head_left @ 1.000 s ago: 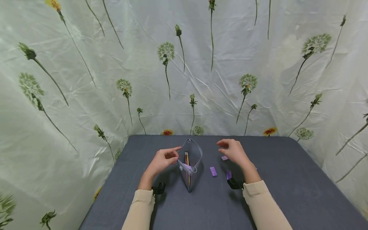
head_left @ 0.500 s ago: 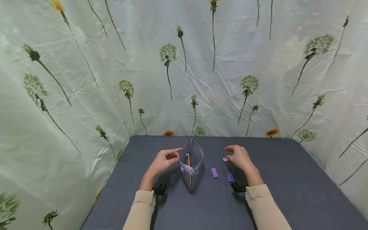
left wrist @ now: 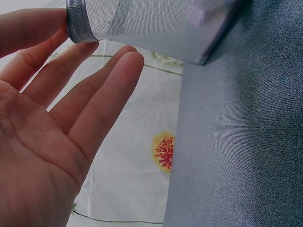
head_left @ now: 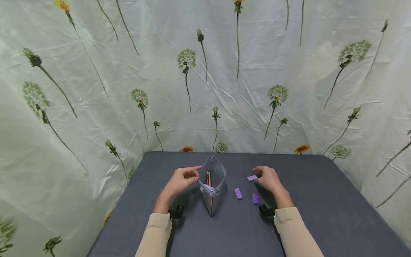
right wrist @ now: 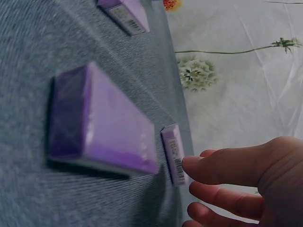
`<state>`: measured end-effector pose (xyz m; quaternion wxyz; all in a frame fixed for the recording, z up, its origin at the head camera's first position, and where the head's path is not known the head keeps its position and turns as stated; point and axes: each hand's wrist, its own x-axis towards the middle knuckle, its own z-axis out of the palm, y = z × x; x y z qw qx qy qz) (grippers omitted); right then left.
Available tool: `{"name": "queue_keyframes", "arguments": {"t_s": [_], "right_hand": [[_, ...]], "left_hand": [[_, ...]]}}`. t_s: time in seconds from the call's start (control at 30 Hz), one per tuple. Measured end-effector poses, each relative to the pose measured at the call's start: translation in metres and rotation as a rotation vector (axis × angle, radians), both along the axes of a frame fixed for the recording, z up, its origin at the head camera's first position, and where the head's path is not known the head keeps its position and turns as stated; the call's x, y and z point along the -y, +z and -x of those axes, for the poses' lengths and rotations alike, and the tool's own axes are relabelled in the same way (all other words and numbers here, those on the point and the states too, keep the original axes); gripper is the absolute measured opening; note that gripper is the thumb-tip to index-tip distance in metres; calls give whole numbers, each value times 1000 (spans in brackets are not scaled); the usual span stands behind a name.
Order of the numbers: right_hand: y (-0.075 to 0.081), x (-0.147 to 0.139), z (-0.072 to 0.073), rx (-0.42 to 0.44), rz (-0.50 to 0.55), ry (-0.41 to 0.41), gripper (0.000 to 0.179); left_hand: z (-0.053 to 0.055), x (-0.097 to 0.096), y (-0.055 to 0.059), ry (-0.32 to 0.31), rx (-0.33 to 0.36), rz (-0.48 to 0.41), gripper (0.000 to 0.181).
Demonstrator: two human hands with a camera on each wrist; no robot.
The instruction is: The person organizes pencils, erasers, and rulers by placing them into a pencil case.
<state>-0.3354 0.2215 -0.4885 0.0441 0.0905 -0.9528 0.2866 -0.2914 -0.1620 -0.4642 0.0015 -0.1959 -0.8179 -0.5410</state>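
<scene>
My left hand pinches the rim of a grey see-through mesh pouch between thumb and fingers. The pouch stands with its zipped mouth spread wide. Inside it show striped pencils and a light purple piece. In the left wrist view, the left hand has thumb and fingertips at the pouch's grey edge band. Over the table, my right hand is at the farthest small purple box, thumb tip at its right end. In the right wrist view that box lies flat; whether the thumb touches it is unclear.
Two more small purple boxes, one lighter and one darker, lie between the pouch and the right forearm. The dark grey table ends at a flowered curtain behind.
My right hand has come down and slightly to the right, its fingers now by the farthest purple box. The left hand keeps its hold on the pouch rim.
</scene>
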Motion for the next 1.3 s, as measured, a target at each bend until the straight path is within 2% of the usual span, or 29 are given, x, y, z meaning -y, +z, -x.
{"name": "queue_keyframes", "arguments": {"t_s": [0.53, 0.8, 1.0, 1.3], "right_hand": [[-11, 5, 2, -46, -18, 23, 23], [-8, 11, 2, -5, -48, 6, 19], [-4, 14, 1, -10, -69, 14, 15], [-6, 15, 2, 21, -109, 6, 12]], "left_hand": [[1, 1, 0, 3, -11, 11, 13], [1, 1, 2, -5, -10, 4, 10], [1, 1, 2, 0, -6, 7, 7], [2, 2, 2, -16, 0, -8, 7]]}}
